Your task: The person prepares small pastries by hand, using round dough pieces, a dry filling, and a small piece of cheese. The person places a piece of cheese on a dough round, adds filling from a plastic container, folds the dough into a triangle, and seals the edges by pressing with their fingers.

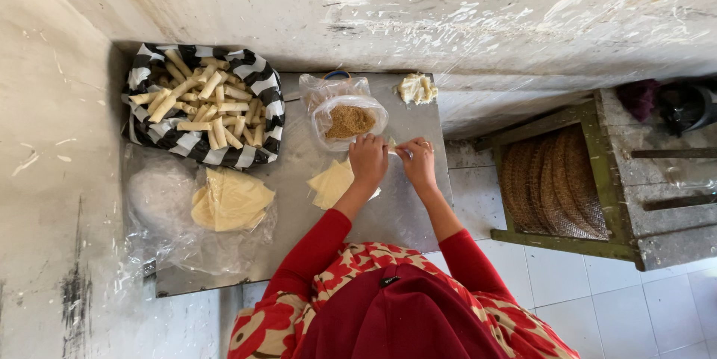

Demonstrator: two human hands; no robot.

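Head view. My left hand and right hand are close together over the metal tray, both curled around a thin pale wrapper roll that spans the small gap between them. Fingers of each hand are closed on an end of it; how tightly, I cannot tell.

Everything else placed from the tray. Just beyond my hands, toward the wall, a clear plastic bag lies open on the tray with brown crumbly filling inside. Under and just beside my left wrist, a small stack of pale square wrappers lies flat on the tray. At the tray's far right corner sits a lump of pale dough scraps.

Left of the tray's far end, a black-and-white striped bag holds a heap of finished rolls. Nearer me, left of the tray, a bigger wrapper pile rests on crinkled clear plastic. Right of the tray, well apart, a green wooden crate holds round woven mats.
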